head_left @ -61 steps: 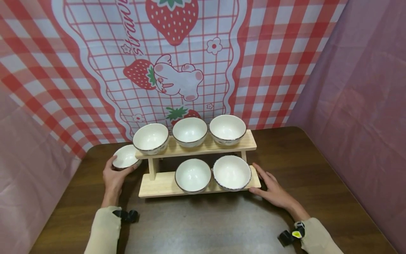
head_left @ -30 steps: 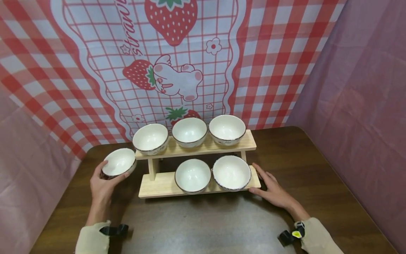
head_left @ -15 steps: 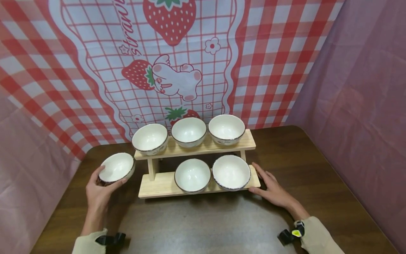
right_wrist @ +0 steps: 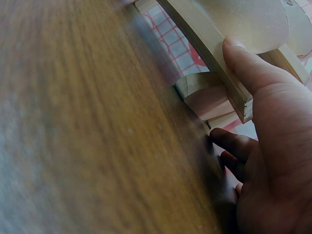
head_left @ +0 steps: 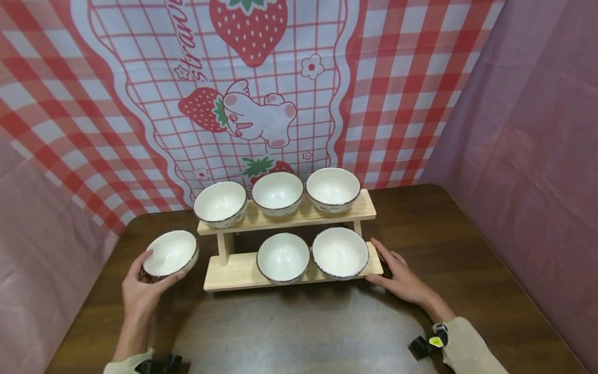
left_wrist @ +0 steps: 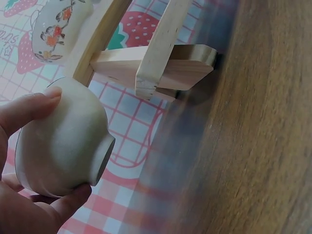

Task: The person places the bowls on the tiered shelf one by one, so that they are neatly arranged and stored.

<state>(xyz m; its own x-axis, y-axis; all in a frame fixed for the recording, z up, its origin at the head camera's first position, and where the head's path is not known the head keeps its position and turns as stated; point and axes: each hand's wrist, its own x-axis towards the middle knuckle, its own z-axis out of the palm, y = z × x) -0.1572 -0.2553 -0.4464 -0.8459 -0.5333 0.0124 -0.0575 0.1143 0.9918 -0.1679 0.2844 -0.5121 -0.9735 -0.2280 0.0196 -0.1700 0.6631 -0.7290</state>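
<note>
My left hand point(head_left: 142, 293) grips a white bowl point(head_left: 171, 253) with a thin dark rim, left of a two-tier wooden rack point(head_left: 224, 272). In the left wrist view the thumb presses the side of this bowl point(left_wrist: 68, 139) and fingers reach toward its foot, which stands off from the wood tabletop. Over at the rack's right end, my right hand point(head_left: 404, 280) holds the lower board, thumb at the front edge and a finger at the back corner. Two bowls, a pale one point(head_left: 283, 258) and a dark-speckled-rim one point(head_left: 340, 253), sit on that board; its left part is bare.
Along the upper board stand three more bowls: left point(head_left: 221, 204), middle point(head_left: 277, 194) and right point(head_left: 333, 189). A red checked strawberry cloth point(head_left: 261, 114) hangs right behind the rack. Pink cloths flank the brown table point(head_left: 467, 270).
My left hand has drawn the bowl leftward and toward me, out from beside the upper board. The right hand stays at the rack's end, and the other bowls keep their places.
</note>
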